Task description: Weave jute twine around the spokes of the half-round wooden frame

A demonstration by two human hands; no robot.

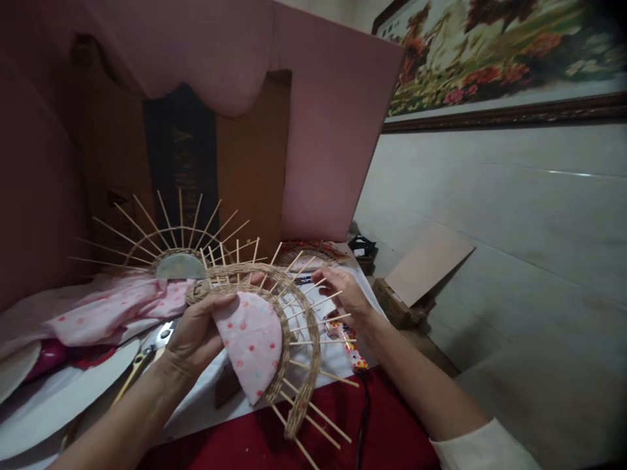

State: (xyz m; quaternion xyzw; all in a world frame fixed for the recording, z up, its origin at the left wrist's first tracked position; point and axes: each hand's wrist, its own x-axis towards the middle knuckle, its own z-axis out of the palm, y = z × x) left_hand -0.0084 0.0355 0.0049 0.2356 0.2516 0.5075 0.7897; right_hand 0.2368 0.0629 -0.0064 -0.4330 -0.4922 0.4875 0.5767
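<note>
My left hand (196, 329) grips a half-round craft piece by its inner end, thumb in front and fingertips showing behind. Its centre is a half circle of pink dotted fabric (252, 346), edged with braided twine. Thin wooden sticks (326, 375) fan outward, crossed by a second twine band (313, 339). My right hand (343, 290) is at the upper right of this fan, fingers bent together around the stick tips. What lies between those fingers is too small to make out. Below it lies a flower-patterned glue gun (350, 346) with a black cord.
Another stick fan (181, 264) stands behind, near crumpled dotted fabric (127, 307). Scissors (147, 349) and a white curved sheet (73, 398) lie at left. A pink-covered cardboard panel (328, 156) rises behind the table. Cardboard (428, 261) leans against the right wall.
</note>
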